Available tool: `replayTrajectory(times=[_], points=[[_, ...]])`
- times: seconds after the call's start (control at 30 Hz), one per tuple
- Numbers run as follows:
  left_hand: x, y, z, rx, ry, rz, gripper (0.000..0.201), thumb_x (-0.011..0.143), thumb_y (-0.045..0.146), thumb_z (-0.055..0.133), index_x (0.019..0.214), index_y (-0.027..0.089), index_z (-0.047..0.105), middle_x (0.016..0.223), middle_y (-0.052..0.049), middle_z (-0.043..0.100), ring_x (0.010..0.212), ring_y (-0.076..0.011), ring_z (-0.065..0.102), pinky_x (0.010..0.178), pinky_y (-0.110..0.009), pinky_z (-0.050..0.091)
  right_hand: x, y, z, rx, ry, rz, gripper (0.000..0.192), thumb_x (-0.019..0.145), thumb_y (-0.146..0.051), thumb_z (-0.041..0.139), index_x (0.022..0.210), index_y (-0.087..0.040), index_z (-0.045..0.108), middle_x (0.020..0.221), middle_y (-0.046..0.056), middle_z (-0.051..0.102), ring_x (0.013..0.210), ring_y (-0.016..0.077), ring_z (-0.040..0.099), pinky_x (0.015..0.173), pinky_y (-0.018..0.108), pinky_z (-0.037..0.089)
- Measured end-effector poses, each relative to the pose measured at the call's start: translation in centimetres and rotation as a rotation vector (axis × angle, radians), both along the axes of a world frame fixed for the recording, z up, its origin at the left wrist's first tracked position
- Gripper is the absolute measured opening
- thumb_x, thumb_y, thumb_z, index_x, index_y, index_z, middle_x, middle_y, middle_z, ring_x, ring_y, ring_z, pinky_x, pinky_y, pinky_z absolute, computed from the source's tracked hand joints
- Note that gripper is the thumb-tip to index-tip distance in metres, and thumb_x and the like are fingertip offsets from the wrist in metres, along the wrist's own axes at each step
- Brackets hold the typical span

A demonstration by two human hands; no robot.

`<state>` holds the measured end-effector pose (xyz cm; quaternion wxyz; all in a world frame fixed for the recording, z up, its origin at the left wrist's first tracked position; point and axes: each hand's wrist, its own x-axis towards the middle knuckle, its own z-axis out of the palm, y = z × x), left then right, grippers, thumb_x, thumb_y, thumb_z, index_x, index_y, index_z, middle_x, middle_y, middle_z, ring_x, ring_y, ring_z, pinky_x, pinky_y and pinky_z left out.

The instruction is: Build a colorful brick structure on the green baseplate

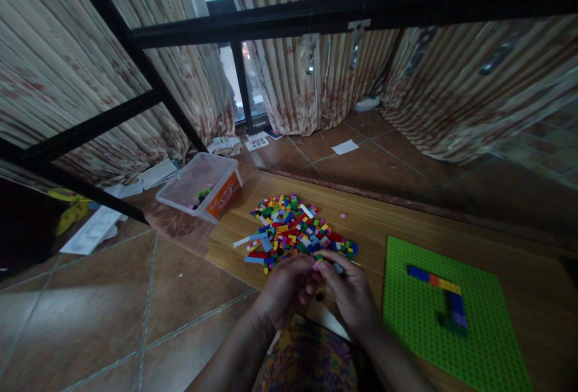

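My left hand [286,288] and my right hand [354,298] meet above the table's near edge, fingertips closed together. Between them is a small pink toy brick [316,265], with a green brick [319,258] against it. Whether the two are joined I cannot tell. A grey-blue brick [338,268] shows by my right fingers. Just beyond my hands lies a pile of mixed toy bricks [293,232]. To the right, a green baseplate [406,320] carries an angled line of blue, orange, yellow, purple and dark green bricks [445,283].
A clear plastic box [194,190] with an orange label and a few bricks inside stands at the table's left end. One pink piece [342,215] lies apart on the wooden table [365,205]. Black metal bars [280,24] and curtains [311,91] are beyond.
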<state>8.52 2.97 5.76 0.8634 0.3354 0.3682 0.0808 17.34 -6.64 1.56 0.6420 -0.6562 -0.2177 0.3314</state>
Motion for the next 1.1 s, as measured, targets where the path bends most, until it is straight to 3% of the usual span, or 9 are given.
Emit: replayTrajectory(times=[0.1,0.2,0.3,0.43,0.53,0.67,0.83,1.1], points=[[0.1,0.2,-0.5,-0.019,-0.011,-0.005,0.012,0.068,0.023,0.061,0.069,0.012,0.059,0.058,0.001,0.054,0.041,-0.0048,0.042,0.034,-0.016,0.023,-0.1,0.5,-0.4,0.062,0.266,-0.023,0.039,0.075,-0.048,0.07,0.101,-0.019,0.069,0.063,-0.002,0.061,0.05,0.0087,0.049,0.043,0.019,0.036],[0.1,0.3,-0.8,-0.035,-0.031,0.007,0.009,0.062,0.016,0.056,0.071,0.013,0.058,0.059,0.0,0.056,0.041,-0.0054,0.042,0.034,-0.016,0.023,-0.1,0.8,-0.7,0.138,0.399,-0.055,0.038,0.072,-0.047,0.074,0.097,-0.019,0.068,0.06,-0.004,0.056,0.045,0.0051,0.04,0.041,0.017,0.029],[0.1,0.4,-0.7,-0.051,-0.013,-0.019,0.014,0.069,0.026,0.057,0.072,0.012,0.058,0.061,-0.001,0.056,0.042,-0.006,0.044,0.034,-0.017,0.022,0.0,0.8,-0.9,0.13,0.395,-0.033,0.037,0.073,-0.046,0.073,0.099,-0.02,0.068,0.06,-0.005,0.056,0.045,0.0048,0.038,0.041,0.017,0.028],[0.0,0.3,-0.4,0.007,0.036,-0.095,0.036,0.076,0.048,0.062,0.072,0.012,0.058,0.059,0.0,0.053,0.039,-0.0044,0.04,0.034,-0.017,0.016,0.2,0.5,-0.8,0.075,0.26,0.022,0.037,0.077,-0.046,0.07,0.103,-0.021,0.068,0.066,-0.003,0.06,0.051,0.0072,0.045,0.045,0.019,0.033],[-0.1,0.2,-0.5,0.042,0.046,-0.133,0.039,0.073,0.05,0.067,0.073,0.012,0.057,0.056,0.002,0.051,0.037,-0.003,0.036,0.035,-0.017,0.012,0.4,0.4,-0.3,0.071,0.168,0.068,0.035,0.079,-0.047,0.067,0.102,-0.02,0.068,0.065,-0.002,0.059,0.052,0.0082,0.047,0.045,0.019,0.035],[-0.3,0.1,-0.6,-0.027,-0.001,-0.143,0.039,0.071,0.049,0.07,0.07,0.014,0.052,0.053,0.005,0.045,0.036,-0.0009,0.025,0.037,-0.018,0.008,0.4,0.4,0.2,0.053,0.139,0.105,0.034,0.08,-0.048,0.065,0.099,-0.02,0.068,0.063,-0.003,0.057,0.051,0.0081,0.045,0.044,0.019,0.034],[-0.4,-0.3,-0.5,-0.014,-0.025,-0.122,0.04,0.072,0.05,0.069,0.069,0.015,0.049,0.052,0.007,0.041,0.038,-0.0012,0.023,0.038,-0.018,0.009,-0.1,0.1,0.0,0.048,0.255,0.091,0.038,0.079,-0.049,0.066,0.103,-0.02,0.067,0.06,-0.005,0.052,0.047,0.0062,0.042,0.042,0.017,0.032],[-0.4,-0.9,-1.5,0.173,-0.007,-0.133,0.045,0.077,0.059,0.059,0.067,0.016,0.05,0.051,0.006,0.04,0.038,-0.0037,0.028,0.037,-0.019,0.017,-1.1,0.0,-1.2,0.149,0.516,-0.043,0.035,0.074,-0.046,0.074,0.099,-0.022,0.067,0.061,-0.005,0.053,0.048,0.005,0.043,0.044,0.016,0.033]])
